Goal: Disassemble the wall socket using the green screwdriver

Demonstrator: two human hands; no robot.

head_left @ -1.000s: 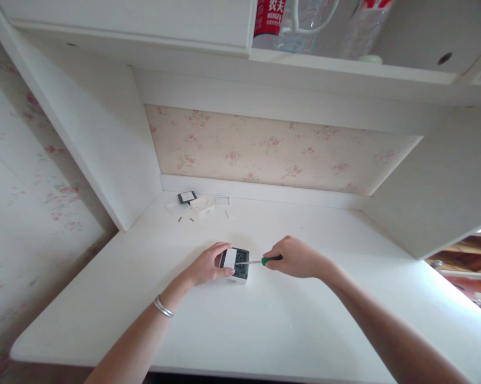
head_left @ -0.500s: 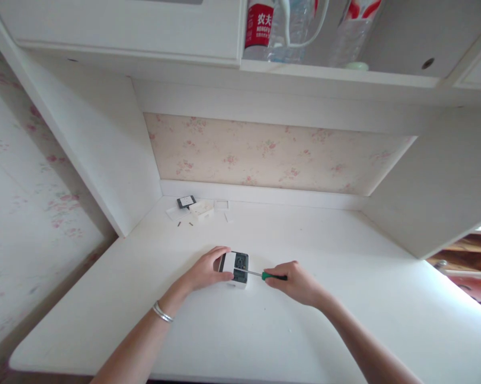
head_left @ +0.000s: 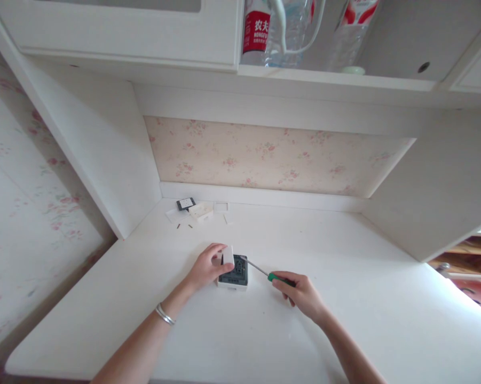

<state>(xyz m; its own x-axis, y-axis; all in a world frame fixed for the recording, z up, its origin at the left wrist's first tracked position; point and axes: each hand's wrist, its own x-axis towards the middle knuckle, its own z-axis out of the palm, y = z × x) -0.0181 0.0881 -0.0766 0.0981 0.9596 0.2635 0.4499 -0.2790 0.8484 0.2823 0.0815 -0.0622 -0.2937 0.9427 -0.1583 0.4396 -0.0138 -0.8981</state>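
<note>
My left hand [head_left: 208,268] pinches a small white rectangular panel [head_left: 228,255], which is tilted up at the left side of a square wall-switch-like unit [head_left: 237,274]. That unit has a dark inside and a white base, and it lies on the white desk. My right hand [head_left: 300,292] grips a screwdriver [head_left: 275,277] by its green and black handle. The screwdriver's thin metal shaft points up and left, with its tip at the unit's upper right edge. Whether the tip touches the unit I cannot tell.
Toward the back left of the desk [head_left: 324,240] lie a dark square part [head_left: 186,204], a white box-like part [head_left: 201,212], a thin white frame [head_left: 221,206] and two small dark strips. Overhead, a shelf [head_left: 336,76] holds plastic bottles [head_left: 257,32]. Side panels stand left and right.
The white panel has come up from the unit in my left hand, baring more of the dark inside. My right hand has moved slightly right and down, and the screwdriver now slants upward.
</note>
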